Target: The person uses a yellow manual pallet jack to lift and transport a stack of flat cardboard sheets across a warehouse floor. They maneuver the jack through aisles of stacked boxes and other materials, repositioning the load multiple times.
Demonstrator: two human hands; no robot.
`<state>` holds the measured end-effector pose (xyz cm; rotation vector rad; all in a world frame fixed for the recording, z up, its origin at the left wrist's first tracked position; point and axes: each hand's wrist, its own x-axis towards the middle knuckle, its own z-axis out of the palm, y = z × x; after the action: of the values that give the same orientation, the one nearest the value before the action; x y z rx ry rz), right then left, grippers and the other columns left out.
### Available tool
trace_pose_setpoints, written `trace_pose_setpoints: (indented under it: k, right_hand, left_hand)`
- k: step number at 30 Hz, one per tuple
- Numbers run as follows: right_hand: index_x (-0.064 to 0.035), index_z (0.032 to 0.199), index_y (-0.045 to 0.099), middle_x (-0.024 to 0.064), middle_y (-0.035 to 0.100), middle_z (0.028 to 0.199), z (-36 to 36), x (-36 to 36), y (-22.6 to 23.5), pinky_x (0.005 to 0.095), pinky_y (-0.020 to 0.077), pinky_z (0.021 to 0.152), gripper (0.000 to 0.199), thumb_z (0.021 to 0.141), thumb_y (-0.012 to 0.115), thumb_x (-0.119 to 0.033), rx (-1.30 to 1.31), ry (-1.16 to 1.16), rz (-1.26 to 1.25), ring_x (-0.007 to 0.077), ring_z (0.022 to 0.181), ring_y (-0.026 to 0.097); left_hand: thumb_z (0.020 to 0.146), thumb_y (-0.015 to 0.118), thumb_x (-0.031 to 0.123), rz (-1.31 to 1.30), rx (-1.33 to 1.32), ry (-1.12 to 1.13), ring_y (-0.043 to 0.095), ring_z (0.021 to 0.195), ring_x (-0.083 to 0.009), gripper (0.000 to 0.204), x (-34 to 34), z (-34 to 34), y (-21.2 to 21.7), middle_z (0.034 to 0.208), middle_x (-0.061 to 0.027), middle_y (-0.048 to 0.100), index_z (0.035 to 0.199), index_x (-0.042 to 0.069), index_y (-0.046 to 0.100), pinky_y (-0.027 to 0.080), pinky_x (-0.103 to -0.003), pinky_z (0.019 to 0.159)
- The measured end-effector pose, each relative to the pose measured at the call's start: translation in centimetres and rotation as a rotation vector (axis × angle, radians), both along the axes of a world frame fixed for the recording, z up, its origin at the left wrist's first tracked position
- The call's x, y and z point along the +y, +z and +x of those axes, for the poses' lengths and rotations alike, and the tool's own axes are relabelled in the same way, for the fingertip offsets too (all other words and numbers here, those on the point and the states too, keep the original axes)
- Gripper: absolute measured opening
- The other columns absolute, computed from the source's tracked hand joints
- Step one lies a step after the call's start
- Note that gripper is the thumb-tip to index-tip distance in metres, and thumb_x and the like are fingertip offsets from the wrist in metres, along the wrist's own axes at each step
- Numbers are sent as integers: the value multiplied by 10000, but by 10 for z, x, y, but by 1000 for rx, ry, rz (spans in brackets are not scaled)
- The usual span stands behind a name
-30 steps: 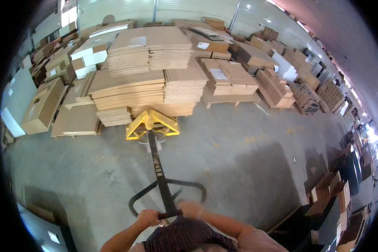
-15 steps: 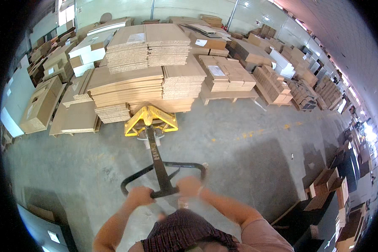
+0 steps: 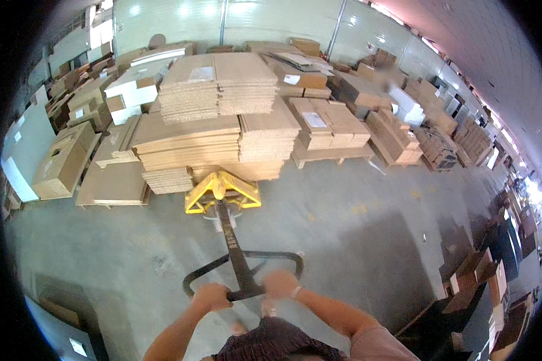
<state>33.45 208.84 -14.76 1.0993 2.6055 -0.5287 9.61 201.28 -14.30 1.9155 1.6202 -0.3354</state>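
A yellow pallet jack (image 3: 221,188) stands in front of me, its black handle (image 3: 238,259) reaching back toward my body. My left hand (image 3: 212,297) is closed round the near left part of the handle loop. On the near right part of that loop, my right hand (image 3: 281,283) is closed too, slightly blurred. Beyond the jack's yellow frame rises a large load of stacked brown boards (image 3: 186,143), with a smaller pile of boards (image 3: 220,87) on top bearing a white sheet. The jack's forks are hidden beneath the load.
Left of the load sit low flat boards (image 3: 115,183) and a long brown carton (image 3: 60,162). To the right stands a pallet of flat cartons (image 3: 330,123). Dark panels and open boxes (image 3: 473,274) lie at the lower right. A dark panel (image 3: 60,331) is at lower left.
The load, jack and handle appear slightly lower in the picture, as the view has tilted up a little. Both hands keep their hold on the handle.
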Motion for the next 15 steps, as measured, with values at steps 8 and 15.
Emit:
trace_pose_setpoints:
  k: [8, 15]
  right_hand:
    - [-63, 862, 732, 188, 692, 801, -5, 3, 1, 496, 539, 691, 239, 694, 608, -181, 12, -34, 34, 376, 777, 683]
    - [-47, 854, 724, 210, 683, 804, -5, 3, -5, 487, 536, 712, 242, 700, 614, -197, -14, -8, 27, 389, 789, 677]
  left_hand:
    - [744, 582, 340, 98, 58, 73, 664, 870, -362, 304, -8, 5, 20, 885, -140, 696, 949, 147, 697, 528, -487, 743]
    - [746, 610, 349, 230, 40, 95, 669, 844, -359, 296, -19, 3, 19, 856, -135, 692, 937, 136, 684, 525, -490, 725]
